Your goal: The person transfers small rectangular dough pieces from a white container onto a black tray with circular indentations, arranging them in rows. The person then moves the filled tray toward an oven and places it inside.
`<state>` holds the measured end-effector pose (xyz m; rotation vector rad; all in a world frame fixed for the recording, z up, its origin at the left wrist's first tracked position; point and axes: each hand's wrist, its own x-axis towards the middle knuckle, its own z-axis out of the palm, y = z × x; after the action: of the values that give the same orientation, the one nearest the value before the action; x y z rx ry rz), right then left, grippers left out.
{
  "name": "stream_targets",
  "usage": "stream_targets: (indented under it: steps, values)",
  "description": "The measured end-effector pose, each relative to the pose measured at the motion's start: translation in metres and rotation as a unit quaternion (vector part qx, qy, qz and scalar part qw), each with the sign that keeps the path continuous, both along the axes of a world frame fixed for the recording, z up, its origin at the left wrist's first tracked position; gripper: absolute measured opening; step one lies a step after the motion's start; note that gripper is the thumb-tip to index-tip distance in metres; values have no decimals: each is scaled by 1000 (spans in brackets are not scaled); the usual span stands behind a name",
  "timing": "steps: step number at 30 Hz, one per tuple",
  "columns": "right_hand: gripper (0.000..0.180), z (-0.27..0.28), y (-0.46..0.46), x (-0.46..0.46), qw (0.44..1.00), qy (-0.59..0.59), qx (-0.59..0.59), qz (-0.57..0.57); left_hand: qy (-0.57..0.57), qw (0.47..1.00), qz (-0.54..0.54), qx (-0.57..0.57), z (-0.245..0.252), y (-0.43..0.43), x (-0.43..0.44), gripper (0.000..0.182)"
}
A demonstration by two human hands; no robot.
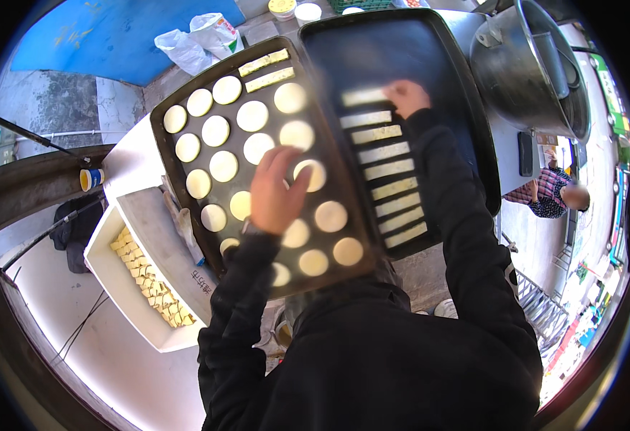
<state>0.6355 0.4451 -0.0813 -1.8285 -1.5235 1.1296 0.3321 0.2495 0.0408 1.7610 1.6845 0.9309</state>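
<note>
Two dark metal baking trays lie side by side. On the left tray (228,145) are rows of pale round dough pieces (252,116) and, at its far end, two speckled dough strips (269,79). My left hand (277,191) is over this tray among the rounds, fingers bent; whether it holds anything is hidden. On the right tray (401,48) a column of pale dough strips (389,171) runs towards me. My right hand (407,98), blurred, has its fingertips on the right end of the farthest strip (366,97).
A large metal pot (509,70) stands beyond the right tray. At the left is a white box (156,342) of folded yellowish pieces. Plastic bags (215,33) and tubs (308,13) stand at the far side. Another person (549,191) is at the far right.
</note>
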Motion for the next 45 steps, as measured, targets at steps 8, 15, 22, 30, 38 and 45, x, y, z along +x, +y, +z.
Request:
stream_targets:
  steps: [8,15,22,30,38,45]
  values:
    - [34,-26,9,11,973,-171,93,121,19,988,145,-56,47,-101,-77,31]
    - [38,-37,22,27,978,-148,90,116,44,893,448,18,55,-237,-230,22]
    - [34,15,-78,-84,976,-19,75,204,179,937,284,-95,-5,-300,-344,21]
    - [29,90,-197,-228,960,1,115,257,267,930,213,-134,-37,-301,-361,32]
    - [24,136,-251,-270,957,-34,149,247,213,917,328,-81,-52,-294,-350,29]
    - [23,150,-269,-286,954,53,124,268,19,905,407,-122,-5,-279,-339,34]
